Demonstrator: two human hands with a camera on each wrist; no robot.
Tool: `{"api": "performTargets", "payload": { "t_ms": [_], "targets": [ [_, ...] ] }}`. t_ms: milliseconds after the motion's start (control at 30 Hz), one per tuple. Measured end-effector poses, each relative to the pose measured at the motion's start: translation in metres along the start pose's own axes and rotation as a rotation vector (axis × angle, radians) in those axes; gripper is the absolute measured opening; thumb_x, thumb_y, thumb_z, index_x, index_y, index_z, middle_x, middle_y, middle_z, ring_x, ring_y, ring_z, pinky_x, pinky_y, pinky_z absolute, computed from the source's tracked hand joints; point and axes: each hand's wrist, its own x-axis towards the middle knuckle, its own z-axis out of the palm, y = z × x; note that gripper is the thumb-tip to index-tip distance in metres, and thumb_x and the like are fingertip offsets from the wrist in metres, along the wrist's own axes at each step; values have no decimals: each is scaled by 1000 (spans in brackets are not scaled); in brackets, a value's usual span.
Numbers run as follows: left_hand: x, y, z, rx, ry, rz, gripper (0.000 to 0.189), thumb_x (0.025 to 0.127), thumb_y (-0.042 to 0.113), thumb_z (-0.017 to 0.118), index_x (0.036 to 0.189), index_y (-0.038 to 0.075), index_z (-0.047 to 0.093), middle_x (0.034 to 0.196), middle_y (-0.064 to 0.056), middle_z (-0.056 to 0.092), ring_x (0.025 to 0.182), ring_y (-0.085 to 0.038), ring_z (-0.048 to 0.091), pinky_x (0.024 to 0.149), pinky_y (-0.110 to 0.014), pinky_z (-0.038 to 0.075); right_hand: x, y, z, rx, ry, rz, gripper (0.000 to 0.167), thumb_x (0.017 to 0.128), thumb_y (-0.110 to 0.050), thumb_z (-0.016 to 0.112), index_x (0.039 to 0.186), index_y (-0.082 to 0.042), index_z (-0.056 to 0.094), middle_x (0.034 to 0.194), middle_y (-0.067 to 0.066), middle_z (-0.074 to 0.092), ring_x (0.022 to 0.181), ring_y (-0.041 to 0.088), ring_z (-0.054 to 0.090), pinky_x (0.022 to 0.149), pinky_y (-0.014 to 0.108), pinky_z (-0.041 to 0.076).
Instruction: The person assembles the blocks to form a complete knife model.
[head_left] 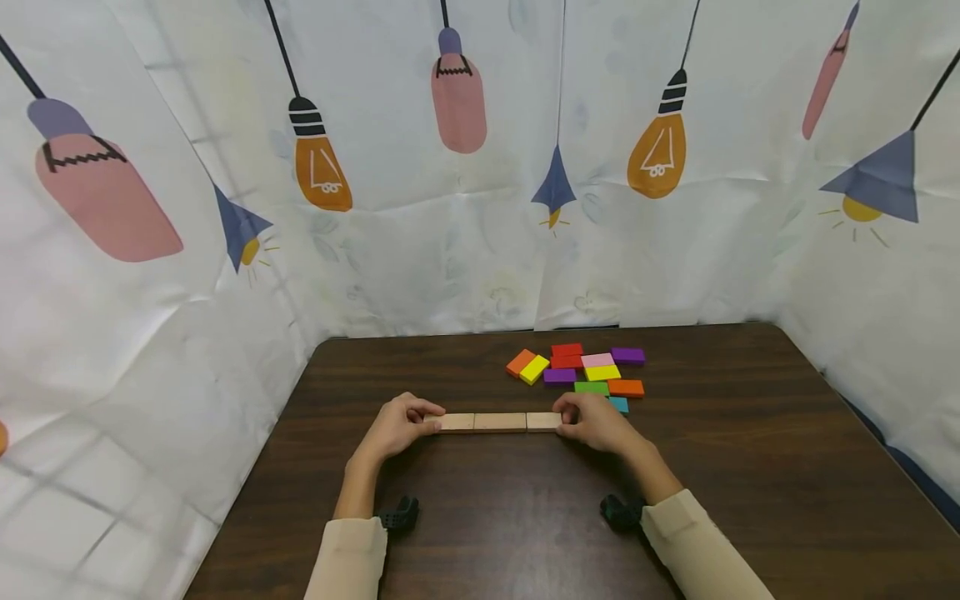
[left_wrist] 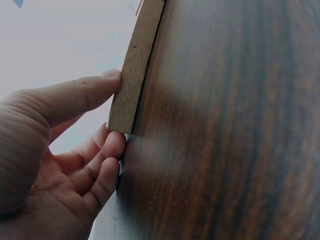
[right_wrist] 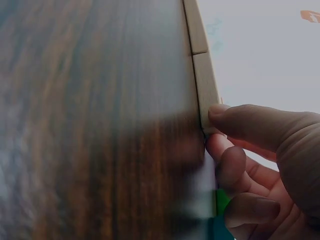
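Observation:
Three plain wooden blocks lie end to end in a straight row on the dark table: a left block point(head_left: 455, 423), a middle block point(head_left: 500, 422) and a right block point(head_left: 543, 422). My left hand point(head_left: 399, 425) pinches the outer end of the left block. In the left wrist view, the thumb presses the side of that block point(left_wrist: 135, 70), with fingers curled at its end. At the opposite end, my right hand point(head_left: 596, 421) pinches the right block. The right wrist view shows the thumb on this block point(right_wrist: 206, 85) and a thin seam where it meets its neighbour.
Beyond my right hand lie several coloured blocks, among them orange point(head_left: 519, 362), red point(head_left: 566, 350), purple point(head_left: 627, 356), green point(head_left: 591, 388) and blue point(head_left: 619, 404). The brown table point(head_left: 750, 467) ends at a white curtain point(head_left: 420, 275) printed with lamps.

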Motion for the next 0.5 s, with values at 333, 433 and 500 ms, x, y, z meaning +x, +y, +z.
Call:
{"api": "performTargets", "payload": {
  "t_ms": [333,433,500],
  "targets": [
    [0,-1,-1,3,-10,-5,17,91,22,79,108,21,80,98,-4,61,81,-19,51,72,-33,45,1,-2,1,5,11,-5,19,89,-14,80,105,-13,71,83,-3,60,68,14,52,62,26,45],
    [0,-1,-1,4,-13,-8,17,91,22,79,108,21,80,97,-3,60,81,-19,51,72,-33,45,1,0,2,11,9,-6,19,89,-14,80,105,-13,70,83,-3,60,66,13,53,60,26,45],
    [0,-1,-1,3,-15,-9,17,91,22,79,108,21,80,97,-3,60,81,-19,52,72,-33,45,1,0,2,24,5,-7,19,89,-14,80,105,-12,70,82,-2,60,63,13,54,58,26,47]
  ]
}}
